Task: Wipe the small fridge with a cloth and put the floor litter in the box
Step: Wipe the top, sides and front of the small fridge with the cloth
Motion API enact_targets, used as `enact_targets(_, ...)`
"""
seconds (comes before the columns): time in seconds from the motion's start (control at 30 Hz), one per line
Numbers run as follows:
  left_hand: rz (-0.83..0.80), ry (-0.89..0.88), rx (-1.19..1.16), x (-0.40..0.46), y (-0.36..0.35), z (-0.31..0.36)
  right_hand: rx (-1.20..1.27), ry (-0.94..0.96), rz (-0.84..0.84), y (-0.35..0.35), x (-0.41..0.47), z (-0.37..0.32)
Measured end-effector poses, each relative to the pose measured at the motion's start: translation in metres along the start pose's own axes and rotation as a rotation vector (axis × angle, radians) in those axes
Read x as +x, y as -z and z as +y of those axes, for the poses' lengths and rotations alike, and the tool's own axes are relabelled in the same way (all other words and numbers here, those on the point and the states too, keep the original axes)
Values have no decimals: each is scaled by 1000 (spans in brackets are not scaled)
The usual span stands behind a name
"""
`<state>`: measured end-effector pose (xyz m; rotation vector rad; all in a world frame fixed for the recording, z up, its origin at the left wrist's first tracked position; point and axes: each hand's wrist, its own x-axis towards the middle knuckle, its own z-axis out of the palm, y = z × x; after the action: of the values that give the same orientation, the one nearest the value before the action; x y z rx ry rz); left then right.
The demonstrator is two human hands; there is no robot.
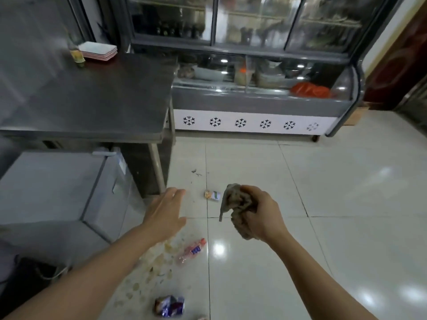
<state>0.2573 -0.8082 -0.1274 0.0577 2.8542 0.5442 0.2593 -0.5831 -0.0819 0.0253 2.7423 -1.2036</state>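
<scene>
Kitchen floor (346, 204): glossy pale tiles, likely slick. Steel desk (92, 95) up and left of both hands, display chiller (254, 105) far ahead.

Right hand (261, 215) has its fingers curled round a bunched brownish cloth (238, 204), one tail hanging down on its left. Cloth looks soft and limp, light, no fragility; a wadded grip like this should be fine for wiping. Can't tell if it's damp.

Left hand (166, 211) is empty, fingers straight and spread, palm down, held in the air.

Small fridge (60, 188): grey box under the desk, just left of the left hand, well apart from the cloth hand. Rigid flat top and front, smooth, so the cloth should slide easily.

Litter, all light, judging by look:
- small carton (212, 195) between the hands, slightly beyond; stiff, pinch by edges.
- plastic bottle (191, 250), red cap, below the left hand, toward the body; probably crushable and rolls, so take it round the middle.
- crumpled wrapper (169, 306) nearer still, by the left forearm; thin, slippery foil look, pinch a fold.
- pale scraps (147, 273) spread around the bottle; fiddly, likely need gathering.

No box in view.
</scene>
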Motion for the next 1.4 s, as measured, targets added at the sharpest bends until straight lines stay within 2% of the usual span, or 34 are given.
enact_targets(0.13, 78, 93, -6, 29, 16, -3, 16, 5, -71, -3, 60, -12)
enact_targets(0.27, 125, 257, -21, 44, 26, -19, -3, 96, -194, -17, 120, -32)
enact_targets(0.53, 248, 737, -122, 40, 17, -37, -93, 406, -578, -59, 215, -72)
enact_targets(0.73, 341, 1016, -187, 12, -1, -23, -198, 685, -773, -99, 241, -91)
enact_targets(0.87, 372, 1147, -237, 1, -11, -26, -179, 784, -833, -144, 235, -101)
enact_targets(1.07, 494, 1231, -323, 5, -27, -60, -215, 932, -851, -213, 219, -106)
enact_targets(1.27, 532, 1300, -357, 11, -47, -98, -224, 1044, -879, -277, 221, -111)
enact_targets(1.4, 576, 1366, -371, 22, -57, -116, -222, 1236, -853, -317, 227, -121)
